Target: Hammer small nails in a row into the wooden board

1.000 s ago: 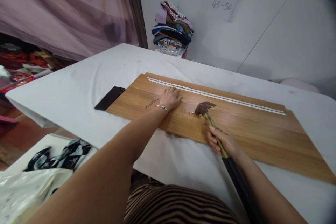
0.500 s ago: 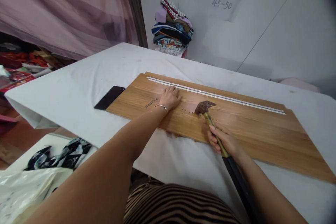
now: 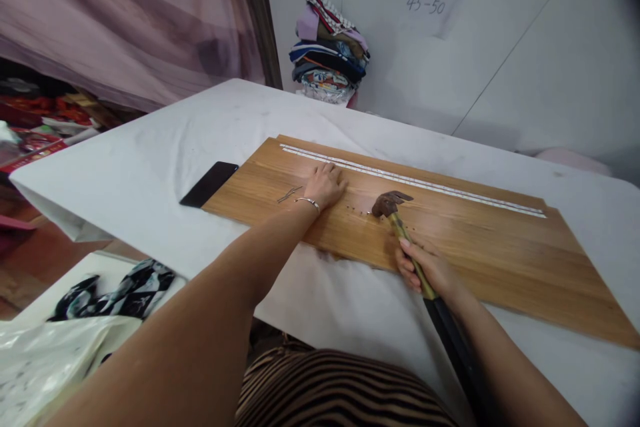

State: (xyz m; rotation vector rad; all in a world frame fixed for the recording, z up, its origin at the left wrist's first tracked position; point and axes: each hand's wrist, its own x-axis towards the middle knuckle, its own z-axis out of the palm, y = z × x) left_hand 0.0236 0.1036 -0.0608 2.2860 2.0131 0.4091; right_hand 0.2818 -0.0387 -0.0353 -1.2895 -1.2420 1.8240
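My right hand [image 3: 420,263] is wrapped round the yellow part of a claw hammer [image 3: 391,203] with a rusty head and a black lower handle. The head rests on or just above a brown wooden board [image 3: 500,247], at the right end of a short row of small nail heads or holes [image 3: 355,209]. My left hand [image 3: 325,185] lies flat on the board, fingers spread, with nothing seen in it. Several loose nails [image 3: 289,194] lie left of that hand. Behind the fingers runs a pair of white measuring strips [image 3: 415,181] along the board's far side.
Under the board spreads a table with a white cloth [image 3: 210,120]. A black flat phone-like object [image 3: 210,184] touches the board's left end. Folded clothes [image 3: 330,47] are stacked by the wall. A patterned cloth [image 3: 120,293] and a plastic bag [image 3: 60,360] lie at lower left.
Hardly anything differs. The view has shifted very slightly, while both hands, the hammer and the board keep their places relative to each other.
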